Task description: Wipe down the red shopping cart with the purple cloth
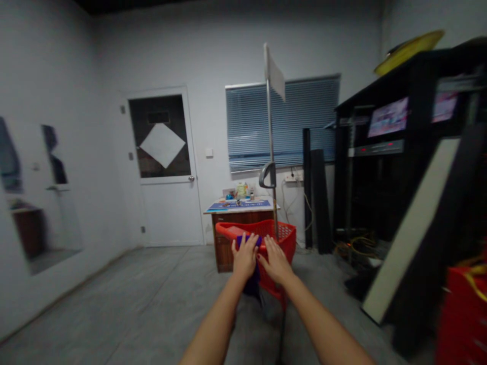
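Observation:
Both my arms stretch forward to a red plastic shopping basket (286, 239) on the floor. My left hand (244, 256) is closed on a dark purple cloth (251, 283) that hangs over the basket's near rim. My right hand (274, 259) lies with fingers spread flat on the same rim, touching the cloth's edge. A metal pole (271, 152) with a grey handle and a white sign on top rises from the basket.
A small wooden desk (240, 208) with papers and small items stands behind the basket, under a window with blue blinds (300, 119). A white door (167, 172) is at the back left. Black shelving (395, 167) and a leaning board (411, 228) fill the right, with another red bin (462, 314) at the lower right.

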